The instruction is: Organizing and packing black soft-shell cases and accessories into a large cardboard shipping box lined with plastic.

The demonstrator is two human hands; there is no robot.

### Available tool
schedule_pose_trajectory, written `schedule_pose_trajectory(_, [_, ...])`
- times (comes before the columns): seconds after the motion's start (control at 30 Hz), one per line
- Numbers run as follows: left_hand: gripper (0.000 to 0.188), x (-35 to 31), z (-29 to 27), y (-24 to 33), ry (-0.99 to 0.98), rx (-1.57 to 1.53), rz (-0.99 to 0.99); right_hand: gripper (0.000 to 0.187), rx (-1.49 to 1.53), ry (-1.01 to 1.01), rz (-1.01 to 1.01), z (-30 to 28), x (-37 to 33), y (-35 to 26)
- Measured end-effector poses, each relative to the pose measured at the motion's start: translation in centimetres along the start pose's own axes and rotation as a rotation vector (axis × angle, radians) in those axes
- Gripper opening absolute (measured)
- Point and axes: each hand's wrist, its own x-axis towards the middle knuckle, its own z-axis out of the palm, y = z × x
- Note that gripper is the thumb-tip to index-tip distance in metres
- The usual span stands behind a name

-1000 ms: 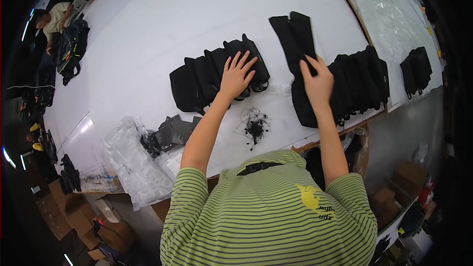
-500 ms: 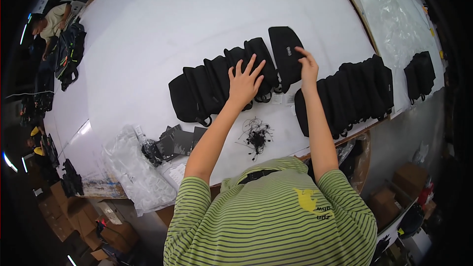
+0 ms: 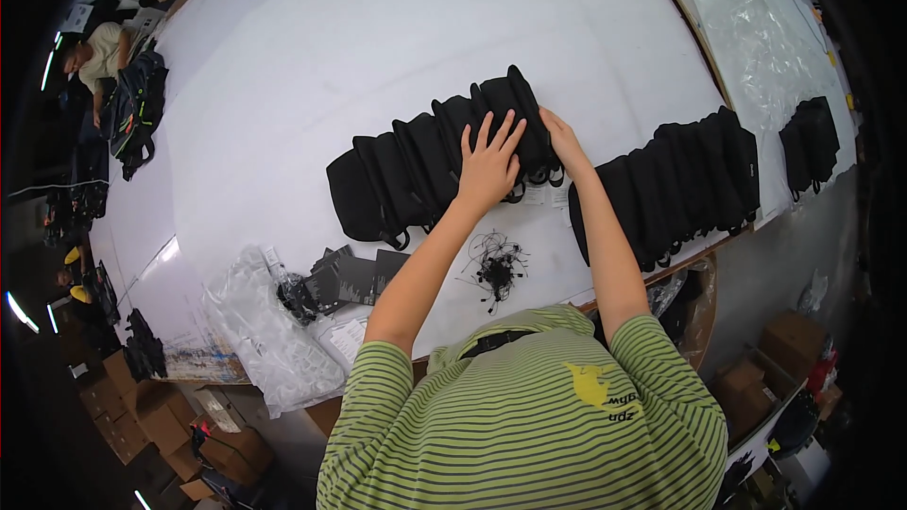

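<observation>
You have a row of black fabric pouches (image 3: 430,156) on the white table (image 3: 378,38) in front of you, standing close against one another and leaning like files. Your left hand (image 3: 488,170) lies over the right part of that row, palm down, its fingers spread across the fabric. Your right hand (image 3: 567,144) is at the right end, fingers against the outer side of the last pouch; whether the thumb pinches it, you cannot tell from here, since the near side is hidden. The pouches look light and soft, with just enough body to stand while they lean, so they probably slump or fan out if pushed unevenly. They seem hardly fragile, and the matte cloth should grip well against skin. The best hold is likely flat fingers along a broad side, or a pinch at the top edge (the small loops (image 3: 395,241) along the near edge could snag a finger). Nearby, a tangle of black strings (image 3: 498,271) lies on the near side, and a second black row (image 3: 671,184) stands to your right.
</observation>
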Motion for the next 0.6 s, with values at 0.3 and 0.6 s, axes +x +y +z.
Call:
schedule_pose_trajectory(0.3, [0.035,-2.0,-6.0,-4.0,0.373,-0.326,-0.287,0.061,-0.062,-0.052,-0.048,-0.2,-0.9,0.5])
schedule_pose_trajectory(0.6, [0.035,-14.4,-6.3,-17.8,0.125,-0.403,-1.143,0.068,-0.447,0.098,-0.077,-0.3,0.4,1.0])
